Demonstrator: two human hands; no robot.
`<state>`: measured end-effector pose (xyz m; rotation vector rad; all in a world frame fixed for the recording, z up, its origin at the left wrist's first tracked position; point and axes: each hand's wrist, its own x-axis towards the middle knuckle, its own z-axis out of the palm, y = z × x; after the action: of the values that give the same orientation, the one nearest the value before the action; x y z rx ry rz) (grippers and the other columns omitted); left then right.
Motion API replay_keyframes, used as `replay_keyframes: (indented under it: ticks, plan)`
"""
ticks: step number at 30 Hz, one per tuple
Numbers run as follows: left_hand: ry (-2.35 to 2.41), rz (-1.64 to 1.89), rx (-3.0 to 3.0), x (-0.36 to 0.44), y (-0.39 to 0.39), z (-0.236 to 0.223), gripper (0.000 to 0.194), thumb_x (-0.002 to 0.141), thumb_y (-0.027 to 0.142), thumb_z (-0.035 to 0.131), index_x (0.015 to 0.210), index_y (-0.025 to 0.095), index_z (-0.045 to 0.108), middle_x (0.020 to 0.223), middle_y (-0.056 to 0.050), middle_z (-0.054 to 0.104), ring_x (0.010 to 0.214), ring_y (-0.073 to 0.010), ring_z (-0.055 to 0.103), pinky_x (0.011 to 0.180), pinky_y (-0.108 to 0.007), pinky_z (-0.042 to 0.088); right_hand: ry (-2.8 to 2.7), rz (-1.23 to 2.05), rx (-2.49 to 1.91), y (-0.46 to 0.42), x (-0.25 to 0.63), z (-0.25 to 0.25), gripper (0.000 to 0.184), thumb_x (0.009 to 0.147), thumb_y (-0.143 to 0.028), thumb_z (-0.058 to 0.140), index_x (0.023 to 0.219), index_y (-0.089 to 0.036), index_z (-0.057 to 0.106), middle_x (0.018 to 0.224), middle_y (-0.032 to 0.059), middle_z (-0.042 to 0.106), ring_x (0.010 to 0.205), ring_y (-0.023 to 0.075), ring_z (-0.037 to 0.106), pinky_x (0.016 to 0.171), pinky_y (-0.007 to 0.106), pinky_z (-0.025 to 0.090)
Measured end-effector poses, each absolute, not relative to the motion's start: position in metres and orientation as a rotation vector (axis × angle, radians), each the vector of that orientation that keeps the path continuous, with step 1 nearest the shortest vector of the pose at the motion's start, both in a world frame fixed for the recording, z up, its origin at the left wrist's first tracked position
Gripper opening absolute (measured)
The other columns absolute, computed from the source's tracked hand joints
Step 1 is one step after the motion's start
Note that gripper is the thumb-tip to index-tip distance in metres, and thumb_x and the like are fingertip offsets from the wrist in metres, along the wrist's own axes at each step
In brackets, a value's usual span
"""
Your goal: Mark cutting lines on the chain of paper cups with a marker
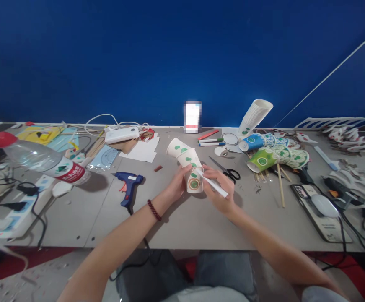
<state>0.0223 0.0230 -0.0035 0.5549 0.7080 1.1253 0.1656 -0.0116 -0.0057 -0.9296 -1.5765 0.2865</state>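
Over the grey table [107,226], directly before the person, a bent chain of white cups [190,158] looks already joined but still mostly plain, its marking seemingly unfinished, while the left hand [177,183] grasps its side and the right hand [224,182] grips a white pen [216,188] angled toward it.

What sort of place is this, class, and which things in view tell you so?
Most likely a craft workspace: a blue glue gun and scissors lie on the grey table, on either side of the white paper cups being held.
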Motion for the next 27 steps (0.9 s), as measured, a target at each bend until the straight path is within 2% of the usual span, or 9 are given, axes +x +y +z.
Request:
replay_keyframes:
  ticks: [18,27]
  plan:
    - [0.727,1.107,0.530,0.0214,0.0242,-0.0069,0.041,0.068,0.041,0.079,0.097,0.016,0.066,0.088,-0.005,0.071,0.079,-0.0194,0.064,0.082,-0.034,0.047,-1.593,0.291,-0.914,-0.0126,0.1653,0.0003,0.009,0.080,-0.015,0.061,0.083,-0.024,0.063,0.077,0.0025,0.072,0.095,0.0279,0.076,0.082,0.042,0.064]
    - [0.709,1.097,0.506,0.0207,0.0243,-0.0061,0.034,0.071,0.038,0.077,0.094,0.016,0.067,0.084,-0.005,0.071,0.075,-0.0190,0.064,0.079,-0.033,0.047,-1.598,0.320,-0.910,-0.0136,0.1667,0.0014,0.008,0.080,-0.016,0.061,0.083,-0.024,0.062,0.077,0.0033,0.072,0.095,0.0289,0.076,0.080,0.042,0.063]
